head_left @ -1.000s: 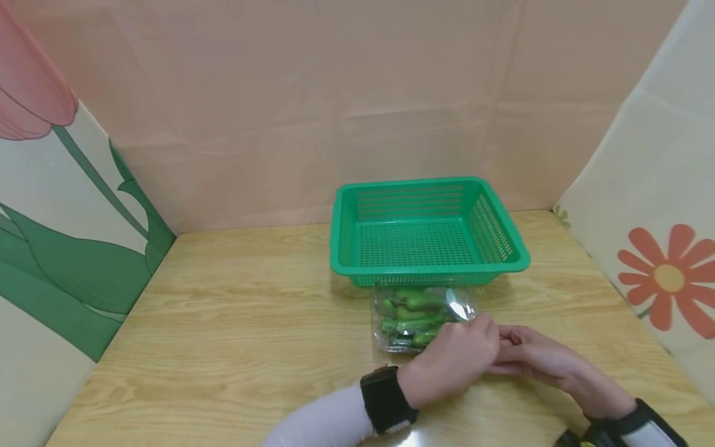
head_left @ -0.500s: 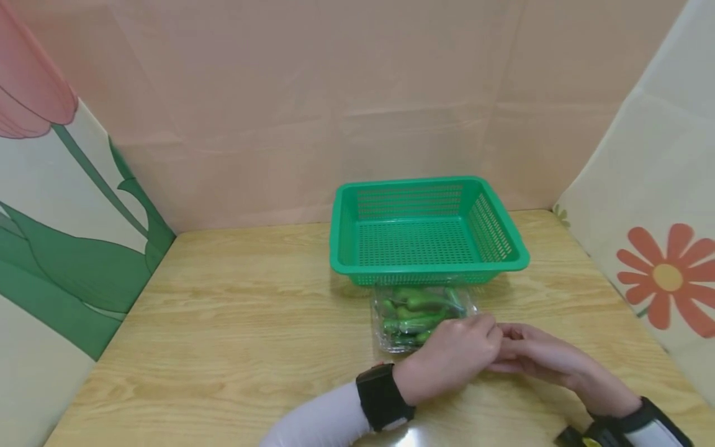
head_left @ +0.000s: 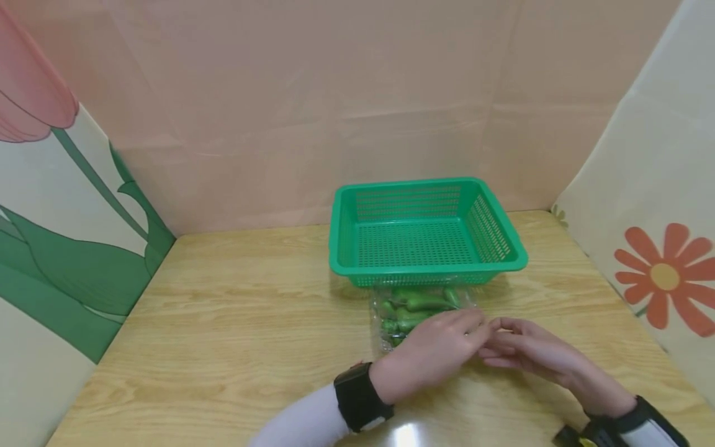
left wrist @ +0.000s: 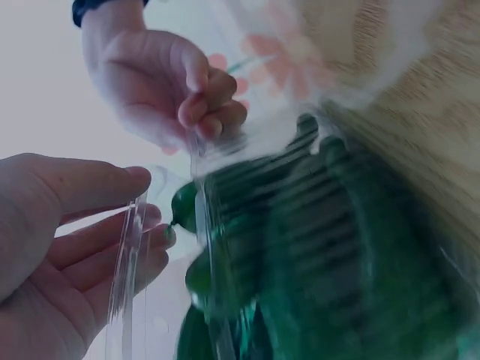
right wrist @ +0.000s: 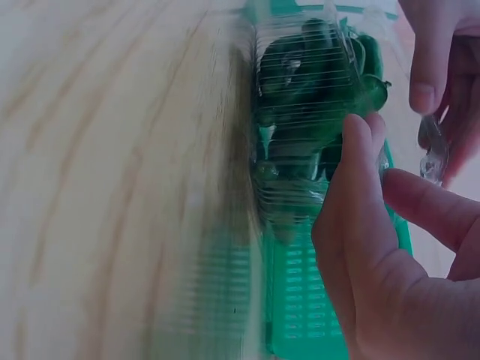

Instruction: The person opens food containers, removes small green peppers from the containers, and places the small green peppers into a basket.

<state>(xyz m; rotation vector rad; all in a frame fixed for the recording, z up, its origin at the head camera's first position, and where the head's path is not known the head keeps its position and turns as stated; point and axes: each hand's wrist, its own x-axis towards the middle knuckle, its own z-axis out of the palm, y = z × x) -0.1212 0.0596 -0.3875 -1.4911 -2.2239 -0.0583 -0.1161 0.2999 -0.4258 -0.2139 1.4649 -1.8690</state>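
Note:
A clear plastic clamshell box lies on the table, with several green peppers inside. My left hand reaches over its near right part and pinches the lid's edge between thumb and fingers. In the left wrist view a gap parts that edge from the tray's rim, and pepper ends show in it. My right hand is at the box's right end; in the right wrist view its thumb and fingers hold the rim. The left hand hides part of the box in the head view.
A green plastic basket stands right behind the box, with nothing in it. The wooden table stretches to the left. A pink backdrop closes the rear, and a flowered panel stands on the right.
My left hand has shifted a little leftward over the box, and the bright reflection on the lid is gone. The right hand stays almost in place. The basket has not moved.

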